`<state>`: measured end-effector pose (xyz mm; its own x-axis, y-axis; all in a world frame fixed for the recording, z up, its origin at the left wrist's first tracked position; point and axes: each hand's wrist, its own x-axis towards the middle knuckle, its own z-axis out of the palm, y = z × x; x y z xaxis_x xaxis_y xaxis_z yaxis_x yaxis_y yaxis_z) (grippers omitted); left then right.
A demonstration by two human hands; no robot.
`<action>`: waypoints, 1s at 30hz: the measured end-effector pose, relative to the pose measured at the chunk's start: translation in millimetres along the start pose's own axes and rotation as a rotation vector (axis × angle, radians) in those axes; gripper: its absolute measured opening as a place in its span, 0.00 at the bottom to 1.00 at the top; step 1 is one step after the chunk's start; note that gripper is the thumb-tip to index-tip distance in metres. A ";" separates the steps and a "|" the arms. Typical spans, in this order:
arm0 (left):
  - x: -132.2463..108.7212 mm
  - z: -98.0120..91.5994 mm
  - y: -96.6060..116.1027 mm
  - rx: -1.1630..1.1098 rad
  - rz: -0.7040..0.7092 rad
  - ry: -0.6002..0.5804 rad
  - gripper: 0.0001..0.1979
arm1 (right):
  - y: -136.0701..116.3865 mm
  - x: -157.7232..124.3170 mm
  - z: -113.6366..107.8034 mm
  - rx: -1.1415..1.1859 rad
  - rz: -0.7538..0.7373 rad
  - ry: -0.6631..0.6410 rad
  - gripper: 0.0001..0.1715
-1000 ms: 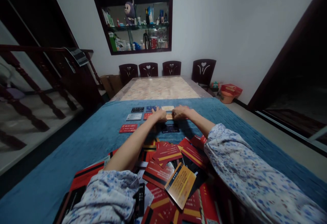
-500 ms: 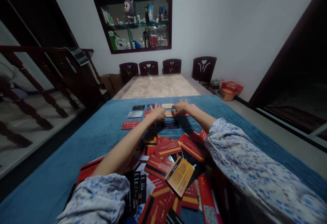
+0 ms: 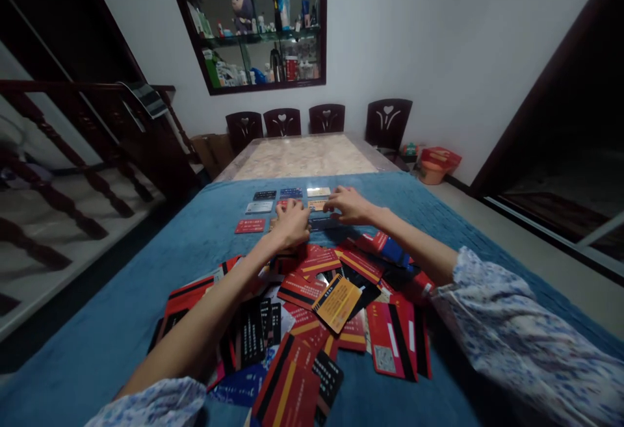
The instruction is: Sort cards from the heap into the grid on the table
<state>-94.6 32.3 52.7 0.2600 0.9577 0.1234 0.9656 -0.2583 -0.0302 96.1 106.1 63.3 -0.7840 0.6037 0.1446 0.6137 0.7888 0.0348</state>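
Note:
My left hand (image 3: 292,224) is over the middle of the front row of laid-out cards, fingers bent downward and apart. A brownish card edge shows beside its fingers, mostly hidden. My right hand (image 3: 351,206) hovers low at the right end of the rows, fingers loosely curved and apart, beside an orange card (image 3: 316,205) and above a dark card (image 3: 322,224). Whether its fingertips touch either card I cannot tell. Around them lie a red card (image 3: 250,225), a silver card (image 3: 259,207), a black card (image 3: 265,195), a blue card (image 3: 291,192) and a pale card (image 3: 318,191).
A loose heap of red, black and blue cards, with a yellow card (image 3: 337,303) on top, lies nearest me on the blue cloth (image 3: 195,219). Beyond is the bare marbled tabletop (image 3: 297,157), with several dark chairs (image 3: 389,121) behind. A wooden railing (image 3: 58,89) stands left.
Both hands have come slightly nearer to me, the left from the middle row to the front row. My right forearm has swung outward, uncovering more of the heap. The view has shifted slightly.

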 end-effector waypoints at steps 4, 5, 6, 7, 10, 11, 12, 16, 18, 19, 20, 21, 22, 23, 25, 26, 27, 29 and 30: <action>-27.9 -4.4 8.5 -0.030 0.041 0.003 0.15 | -9.4 -22.6 7.7 0.069 -0.116 0.092 0.14; -35.0 -5.7 10.9 -0.038 0.052 -0.005 0.14 | -12.1 -28.5 9.1 0.095 -0.141 0.111 0.13; -41.9 -6.8 13.3 -0.046 0.061 -0.006 0.14 | -15.1 -34.4 10.3 0.125 -0.164 0.128 0.13; -48.5 -7.6 15.7 -0.057 0.070 -0.003 0.14 | -18.4 -40.4 11.2 0.159 -0.183 0.143 0.13; -66.7 -7.2 21.7 -0.095 0.082 0.006 0.13 | -29.1 -58.4 11.9 0.250 -0.246 0.160 0.11; -72.1 -6.2 23.2 -0.102 0.093 0.015 0.13 | -32.8 -64.0 11.7 0.277 -0.267 0.155 0.10; -77.1 -4.8 24.6 -0.112 0.109 0.022 0.13 | -36.5 -69.2 11.3 0.300 -0.281 0.149 0.10; -93.8 0.5 30.5 -0.158 0.162 0.065 0.12 | -49.7 -85.3 8.8 0.392 -0.326 0.144 0.10; -100.6 1.7 34.6 -0.181 0.178 0.087 0.11 | -54.9 -90.4 7.6 0.431 -0.351 0.138 0.10; -103.7 1.8 37.1 -0.195 0.184 0.099 0.10 | -57.0 -92.4 7.3 0.444 -0.360 0.130 0.11; -106.6 1.5 39.6 -0.213 0.191 0.113 0.10 | -58.7 -94.0 7.2 0.452 -0.367 0.117 0.12; -109.4 1.0 42.3 -0.231 0.202 0.126 0.10 | -60.0 -95.3 7.4 0.454 -0.370 0.105 0.12; -112.0 0.1 44.9 -0.250 0.216 0.134 0.09 | -60.9 -96.3 7.8 0.451 -0.374 0.094 0.12; -114.6 -1.1 47.4 -0.268 0.232 0.136 0.09 | -61.4 -97.0 8.4 0.445 -0.379 0.084 0.13; -119.5 -3.9 51.8 -0.297 0.265 0.128 0.08 | -61.6 -98.0 9.8 0.435 -0.388 0.073 0.14; -121.9 -5.4 53.5 -0.304 0.281 0.117 0.08 | -61.5 -98.3 10.5 0.433 -0.393 0.070 0.15; -124.1 -6.7 54.9 -0.308 0.295 0.104 0.08 | -61.5 -98.5 11.1 0.431 -0.399 0.069 0.15; -128.3 -8.4 56.6 -0.303 0.324 0.080 0.12 | -62.0 -99.1 11.9 0.432 -0.415 0.067 0.15; -130.1 -8.6 56.8 -0.297 0.340 0.070 0.14 | -62.4 -99.5 12.2 0.431 -0.424 0.066 0.15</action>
<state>-73.5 -108.0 43.4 0.5512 0.8041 0.2228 0.7802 -0.5913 0.2040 134.7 -1.8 34.6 -0.9360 0.2294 0.2669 0.1457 0.9429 -0.2994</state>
